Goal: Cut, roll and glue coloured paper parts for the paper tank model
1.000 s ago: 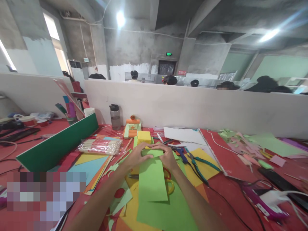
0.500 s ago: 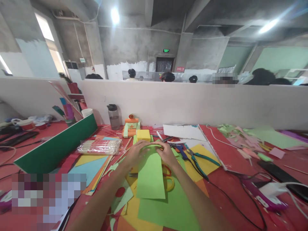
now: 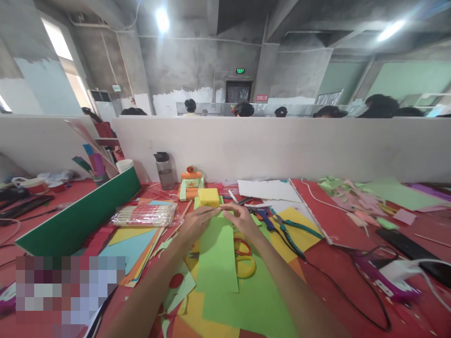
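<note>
A light green paper strip (image 3: 216,253) stretches toward me from between my two hands. My left hand (image 3: 199,224) lies over its far left end, with the fingers together and pointing right. At the far right corner, my right hand (image 3: 243,219) has its fingers bent and its thumb close to the paper edge. The fingertips of both hands nearly meet there and hide the far edge. Beneath the strip is a larger green sheet (image 3: 253,310). Scissors with red and yellow handles (image 3: 245,266) lie partly under the strip. Just beyond my hands sits a yellow block (image 3: 209,197).
Pliers (image 3: 299,230) and a blue glue gun (image 3: 265,219) with a black cord lie to the right. Wrapped sticks (image 3: 144,214) and coloured papers (image 3: 132,253) are at left. An orange-green paper model (image 3: 190,184) and a bottle (image 3: 164,171) stand by the white partition (image 3: 282,145).
The far edge of the green strip, bent up in an arc between my hands before, is now lower and under my fingers. My fingertips have come closer together. The view has shifted slightly.
</note>
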Tool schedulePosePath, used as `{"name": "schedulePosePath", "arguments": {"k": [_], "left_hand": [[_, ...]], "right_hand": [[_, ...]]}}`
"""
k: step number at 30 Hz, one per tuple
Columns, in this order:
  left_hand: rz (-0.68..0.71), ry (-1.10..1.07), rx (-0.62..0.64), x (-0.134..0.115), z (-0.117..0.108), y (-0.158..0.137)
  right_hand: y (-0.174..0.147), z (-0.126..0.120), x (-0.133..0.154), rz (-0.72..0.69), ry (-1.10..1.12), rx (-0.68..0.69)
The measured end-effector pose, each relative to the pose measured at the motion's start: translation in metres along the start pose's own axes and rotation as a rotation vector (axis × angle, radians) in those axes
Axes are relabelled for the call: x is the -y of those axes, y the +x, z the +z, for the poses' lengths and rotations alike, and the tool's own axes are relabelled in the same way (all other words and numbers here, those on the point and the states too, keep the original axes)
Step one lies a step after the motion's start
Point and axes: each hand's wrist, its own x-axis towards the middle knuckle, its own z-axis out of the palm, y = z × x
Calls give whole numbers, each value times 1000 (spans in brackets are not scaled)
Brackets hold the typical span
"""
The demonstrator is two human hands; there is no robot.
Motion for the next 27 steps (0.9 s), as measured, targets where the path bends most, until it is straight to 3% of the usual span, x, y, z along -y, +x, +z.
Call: {"name": "schedulePosePath", "arguments": {"k": [6, 15, 27], "left_hand": [[-43, 16, 9, -3, -3, 1], [-132, -46, 108, -21, -12, 8], [-192, -156, -14, -13, -4, 8]], "right_hand": [[1, -2, -8, -28, -91, 23], [1, -2, -18, -73, -144, -48], [2, -4, -15, -77, -38, -37]]}}
